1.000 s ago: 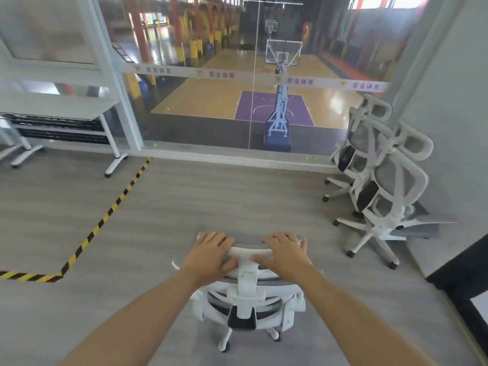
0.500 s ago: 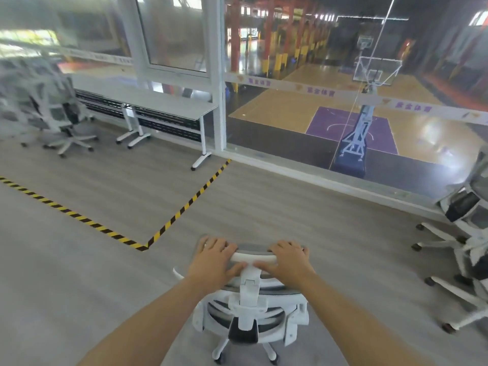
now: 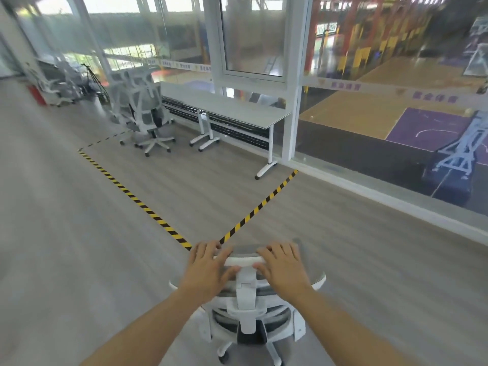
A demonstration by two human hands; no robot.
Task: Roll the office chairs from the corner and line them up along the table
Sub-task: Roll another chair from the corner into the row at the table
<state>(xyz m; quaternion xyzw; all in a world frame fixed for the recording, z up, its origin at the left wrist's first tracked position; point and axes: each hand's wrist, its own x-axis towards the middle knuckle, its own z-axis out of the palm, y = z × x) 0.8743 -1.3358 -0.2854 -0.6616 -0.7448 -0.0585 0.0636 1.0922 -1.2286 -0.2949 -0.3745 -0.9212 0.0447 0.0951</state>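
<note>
A white office chair [image 3: 248,313] with grey mesh stands just in front of me, seen from behind and above. My left hand [image 3: 210,268] grips the left side of its headrest and my right hand [image 3: 284,265] grips the right side. A long white table [image 3: 227,108] stands along the glass wall at middle distance. Two white mesh chairs [image 3: 142,109] stand side by side at the table's left end.
Yellow-and-black floor tape [image 3: 137,199] marks a box around the table; its near corner lies just past the headrest. The glass wall [image 3: 369,101] runs along the right. More chairs and a tripod [image 3: 66,83] crowd the far left end.
The view has swung further left. The corner chairs on the right have dropped out of sight; the table and the two chairs beside it are now ahead. Both hands keep their hold.
</note>
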